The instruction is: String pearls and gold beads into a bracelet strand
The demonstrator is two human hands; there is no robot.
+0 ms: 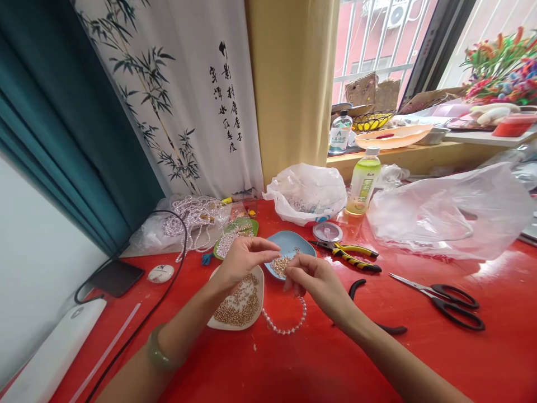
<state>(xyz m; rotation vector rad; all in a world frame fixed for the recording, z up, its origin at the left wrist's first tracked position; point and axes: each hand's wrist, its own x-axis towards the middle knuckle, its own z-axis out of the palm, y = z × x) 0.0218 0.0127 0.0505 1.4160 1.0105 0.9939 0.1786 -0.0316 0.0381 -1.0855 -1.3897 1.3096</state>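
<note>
Over the blue plate (289,239), my left hand (245,257) has thumb and fingertips pinched together; whatever is between them is too small to make out. My right hand (309,273) is closed just beside it, to the right and slightly lower. From its fingers a string of white, pearly beads (286,331) curves down onto the red table. Small gold beads (280,265) lie in the blue plate. A white plate (215,324) with many gold beads (239,310) sits below my left wrist. Behind that wrist, a green dish (254,226) holds pale pinkish beads (230,240).
Yellow-black pliers (352,257) and a thread spool (328,232) lie right of the blue plate. Scissors (440,302) and black-handled pliers (390,329) are farther right. Behind stand a plastic bag (308,193) and drink bottle (363,182). A black cable (168,288) crosses the left.
</note>
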